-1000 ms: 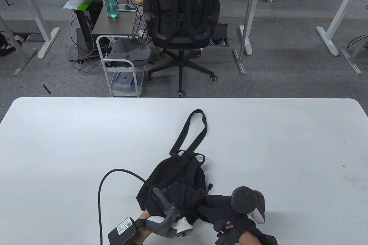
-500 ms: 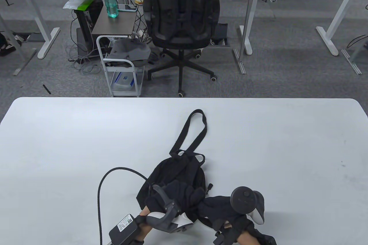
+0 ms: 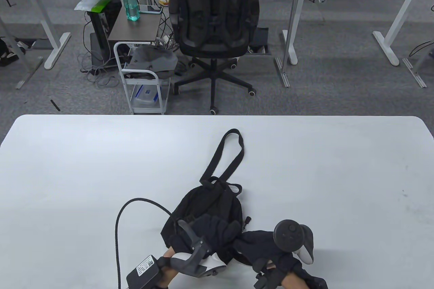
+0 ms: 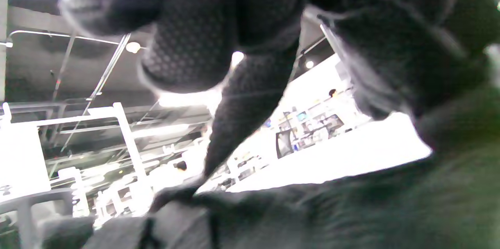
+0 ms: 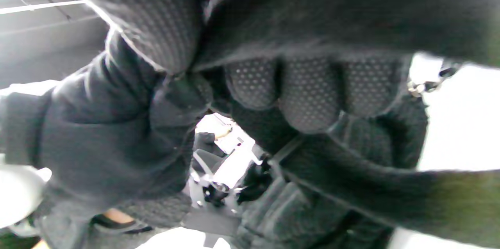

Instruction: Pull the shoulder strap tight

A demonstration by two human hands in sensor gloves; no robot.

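Black fabric is filling most of the near edge of the white table [image 3: 305,173]: a small backpack [image 3: 206,202] is lying flat there, its top pointing away from the person and one long shoulder strap [image 3: 226,153] trailing out in a loop toward the far side.

The left hand [image 3: 212,231] is lying on the lower part of the backpack. In the left wrist view its gloved fingers [image 4: 187,30] are curling down over dark cloth, and it appears to be gripping the bag to hold it steady, though the blur there leaves the exact hold uncertain.

The right hand [image 3: 262,240] is sitting just beside the left, at the bag's lower right corner. In the right wrist view its fingers [image 5: 308,89] are clenching around a band of black webbing [image 5: 351,178] that is running out to the right; this is judged to be the free end of a strap adjuster.

Step in hand: both grips are being set, and the pull itself is judged to be just starting or about to start.

Next move: the left hand needs to be pinning the bag against the table while the right hand is drawing the webbing away from the buckle, in line with it, so the strap slides instead of dragging the whole bag.
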